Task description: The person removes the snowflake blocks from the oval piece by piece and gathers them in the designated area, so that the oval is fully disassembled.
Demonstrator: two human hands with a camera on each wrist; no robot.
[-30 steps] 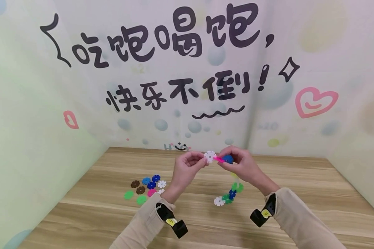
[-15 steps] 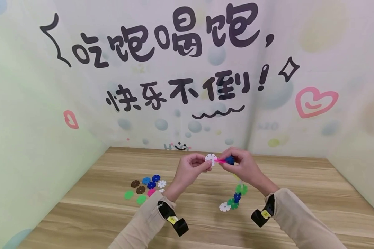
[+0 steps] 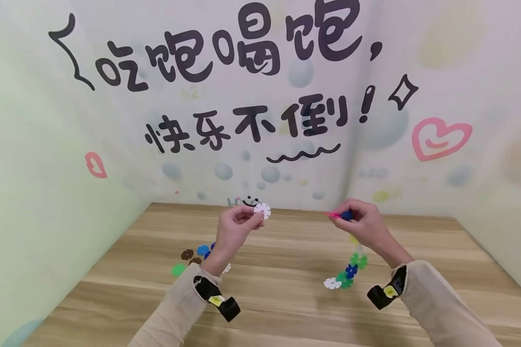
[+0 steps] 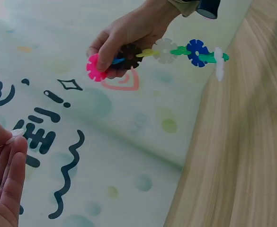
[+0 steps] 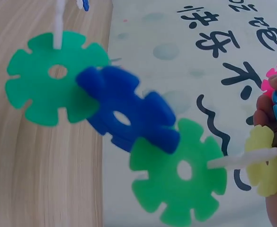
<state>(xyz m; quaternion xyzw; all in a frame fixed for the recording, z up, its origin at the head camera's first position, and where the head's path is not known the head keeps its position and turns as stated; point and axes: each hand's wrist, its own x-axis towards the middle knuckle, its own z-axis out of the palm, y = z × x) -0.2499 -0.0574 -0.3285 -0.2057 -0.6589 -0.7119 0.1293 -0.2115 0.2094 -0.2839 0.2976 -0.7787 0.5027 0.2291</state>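
Left hand (image 3: 238, 225) pinching a white disc (image 3: 262, 210), I grip the disc chain (image 4: 165, 51) near its pink end (image 4: 96, 68) with my right hand (image 3: 367, 224) — probably light, stiffish plastic, best pinched by the rims.

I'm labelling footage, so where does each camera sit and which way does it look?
On the head: faces forward and down at the table and wall; left hand, right hand and both sleeves show.
On the left wrist: looks past the left hand, pinching a white disc, to the right hand and its disc chain.
On the right wrist: looks along the disc chain, with part of the right hand at the picture's right edge.
Both wrist views share the disc chain and wall.
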